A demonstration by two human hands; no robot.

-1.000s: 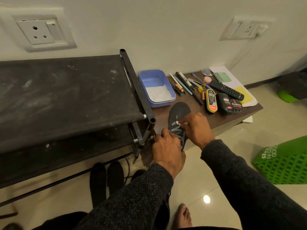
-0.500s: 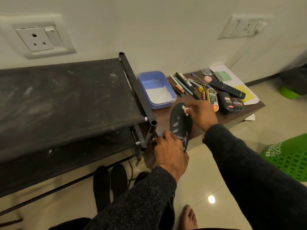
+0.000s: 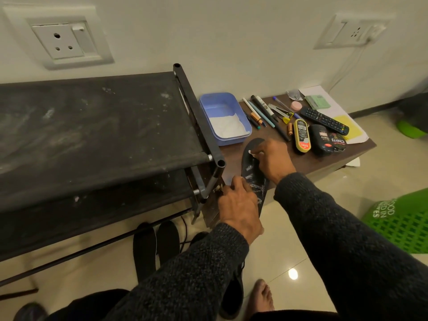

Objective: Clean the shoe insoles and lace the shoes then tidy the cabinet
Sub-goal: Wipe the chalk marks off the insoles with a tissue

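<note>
A black insole (image 3: 251,172) with a white pattern lies on the low brown table (image 3: 310,163), its heel end hanging over the front edge. My left hand (image 3: 238,205) holds that heel end down at the table's corner. My right hand (image 3: 273,158) pinches a small white wipe (image 3: 252,154) and presses it on the insole's toe half. Two more dark insoles (image 3: 155,246) stand on the floor under the black shoe rack (image 3: 92,135). A dark shoe (image 3: 231,295) sits on the floor below my left arm.
A blue tub (image 3: 208,105) with white wipes stands beside the rack. Pens, shoe polish containers (image 3: 319,137), a remote (image 3: 324,120) and papers cover the table's right part. A green crate (image 3: 403,225) sits on the floor at right. My bare foot (image 3: 261,297) is near the shoe.
My right hand has slid the wipe from the insole's middle up toward its toe end. My left hand has stayed on the heel end.
</note>
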